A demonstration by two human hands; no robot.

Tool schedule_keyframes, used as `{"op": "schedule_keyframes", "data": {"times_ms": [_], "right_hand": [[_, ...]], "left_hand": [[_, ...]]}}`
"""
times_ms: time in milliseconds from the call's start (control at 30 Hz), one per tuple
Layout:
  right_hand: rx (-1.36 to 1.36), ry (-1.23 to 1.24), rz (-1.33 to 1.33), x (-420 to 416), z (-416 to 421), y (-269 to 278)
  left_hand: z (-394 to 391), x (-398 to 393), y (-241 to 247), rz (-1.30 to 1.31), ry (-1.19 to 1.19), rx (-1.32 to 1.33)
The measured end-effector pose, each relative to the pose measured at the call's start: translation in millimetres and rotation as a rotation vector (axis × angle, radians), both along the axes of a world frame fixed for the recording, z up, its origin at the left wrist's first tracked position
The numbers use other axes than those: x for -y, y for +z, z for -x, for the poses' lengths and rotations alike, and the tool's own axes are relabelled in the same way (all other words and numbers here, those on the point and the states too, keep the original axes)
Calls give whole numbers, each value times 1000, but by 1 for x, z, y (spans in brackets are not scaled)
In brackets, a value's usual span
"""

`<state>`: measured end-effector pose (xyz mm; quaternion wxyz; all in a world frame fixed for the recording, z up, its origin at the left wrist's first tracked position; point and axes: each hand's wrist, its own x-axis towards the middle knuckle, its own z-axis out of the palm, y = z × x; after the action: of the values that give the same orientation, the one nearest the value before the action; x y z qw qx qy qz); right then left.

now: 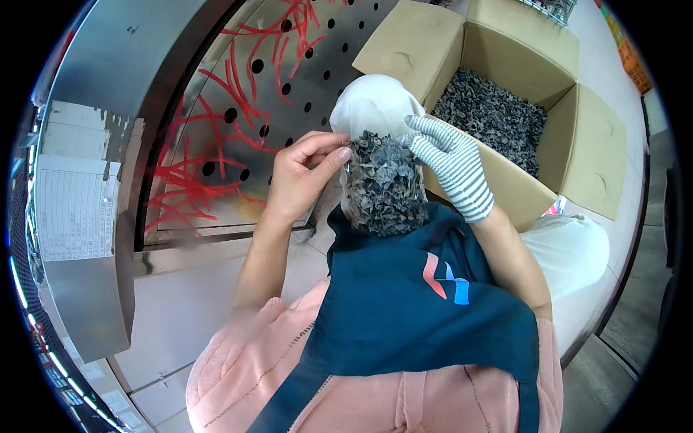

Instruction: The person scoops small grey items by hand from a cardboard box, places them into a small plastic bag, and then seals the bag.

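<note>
A clear plastic bag (385, 184) stands upright on my lap, against the dark apron (400, 303). It is packed with dark, crinkled dried pieces that look like wood ear fungus. My left hand (308, 170), bare, pinches the bag's upper left edge between thumb and fingers. On the other side my right hand (449, 162), in a grey-and-white striped glove, grips the upper right edge with the thumb side, its other fingers extended. Just beyond the right hand is an open cardboard box (487, 178) with a deep layer of the same dried pieces (487, 116) inside.
Red plastic strips (200, 189) lie scattered over a perforated metal panel (300, 70) at left. Nearer stands a metal housing (92, 303) with a printed sheet (76, 205) on it. The box's flaps (595, 146) spread outward. A wire basket (557, 11) and orange crate (633, 67) are farther off.
</note>
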<state>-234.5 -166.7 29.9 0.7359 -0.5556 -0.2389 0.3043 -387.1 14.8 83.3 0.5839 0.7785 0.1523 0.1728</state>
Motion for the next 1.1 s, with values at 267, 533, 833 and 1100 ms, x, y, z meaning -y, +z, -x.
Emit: {"op": "schedule_keyframes", "data": {"times_ms": [267,533,833,1100], "right_hand": [[203,-19,114,-2,-4,14],[208,-150,117,5,-8,-3],[248,-69,56,11,-14,-13],[278,36,40,16,-27,-18]], "left_hand": [[-8,5,1,-177,92,8],[-2,4,-15,-48,200,187],[11,-6,-14,-240,131,149],[15,-11,-11,-334,20,220]]}}
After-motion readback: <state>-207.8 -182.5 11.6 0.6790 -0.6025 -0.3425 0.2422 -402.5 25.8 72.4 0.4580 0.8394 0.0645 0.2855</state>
